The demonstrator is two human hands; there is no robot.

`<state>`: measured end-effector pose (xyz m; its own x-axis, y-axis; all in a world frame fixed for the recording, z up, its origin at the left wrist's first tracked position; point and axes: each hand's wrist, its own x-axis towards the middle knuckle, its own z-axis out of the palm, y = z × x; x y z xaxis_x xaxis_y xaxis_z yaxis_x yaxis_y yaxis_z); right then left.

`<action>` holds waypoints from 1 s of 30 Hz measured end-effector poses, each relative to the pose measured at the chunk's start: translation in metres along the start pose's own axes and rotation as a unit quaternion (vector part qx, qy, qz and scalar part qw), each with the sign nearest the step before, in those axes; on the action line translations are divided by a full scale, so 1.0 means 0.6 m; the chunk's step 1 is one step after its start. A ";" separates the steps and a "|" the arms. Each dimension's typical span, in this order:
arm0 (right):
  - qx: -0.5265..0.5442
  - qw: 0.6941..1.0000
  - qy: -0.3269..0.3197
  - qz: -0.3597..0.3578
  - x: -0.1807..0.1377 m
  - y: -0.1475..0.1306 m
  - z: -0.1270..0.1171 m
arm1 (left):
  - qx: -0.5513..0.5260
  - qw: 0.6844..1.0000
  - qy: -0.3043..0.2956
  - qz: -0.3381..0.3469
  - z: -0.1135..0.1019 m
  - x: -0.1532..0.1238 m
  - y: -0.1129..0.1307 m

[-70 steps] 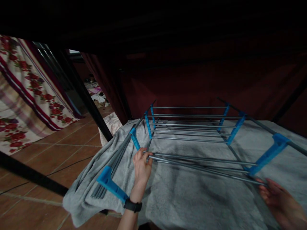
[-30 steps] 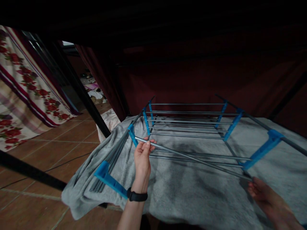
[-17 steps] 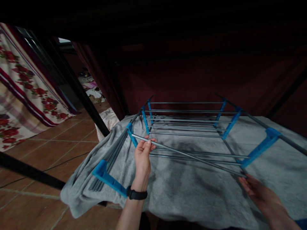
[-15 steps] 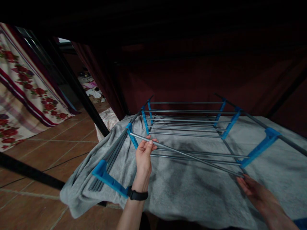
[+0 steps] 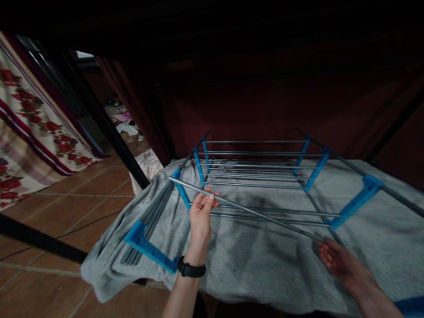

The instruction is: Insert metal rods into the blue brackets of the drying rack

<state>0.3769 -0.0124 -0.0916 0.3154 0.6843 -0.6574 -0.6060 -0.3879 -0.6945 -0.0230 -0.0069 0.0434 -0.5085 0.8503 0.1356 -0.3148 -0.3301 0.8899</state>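
Observation:
A thin grey metal rod slants across the middle of the view, its left end higher and further away than its right. My left hand, with a black band on the wrist, pinches it left of its middle. The right end is between the fingers of my right hand. Behind and below the rod lies a partly assembled rack of grey tubes and blue plastic brackets. The rod's left tip overlaps a blue bracket in the view; I cannot tell whether they touch.
A grey blanket lies under the rack. Several loose rods rest at the left beside a near blue bracket. Dark posts stand at the left, by a flowered cloth and tiled floor.
The rod has shifted left, its left tip now past the blue bracket's top. My right hand has moved left with it; my left hand has stayed nearly in place.

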 end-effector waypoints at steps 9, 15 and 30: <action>-0.180 0.980 -0.070 -0.053 -0.017 0.016 0.010 | -0.004 1.000 -0.001 -0.001 0.002 0.002 -0.005; -0.273 0.948 -0.155 -0.055 -0.047 0.011 0.026 | 0.004 1.000 0.002 0.003 -0.005 0.007 -0.003; -0.438 0.847 -0.232 -0.190 -0.064 0.068 0.052 | 0.019 0.999 -0.027 -0.021 0.005 -0.005 -0.002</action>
<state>0.3173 -0.0355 -0.0859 -0.0791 0.9530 -0.2924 0.3147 -0.2545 -0.9145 -0.0184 -0.0078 0.0431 -0.4515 0.8842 0.1193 -0.3045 -0.2784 0.9109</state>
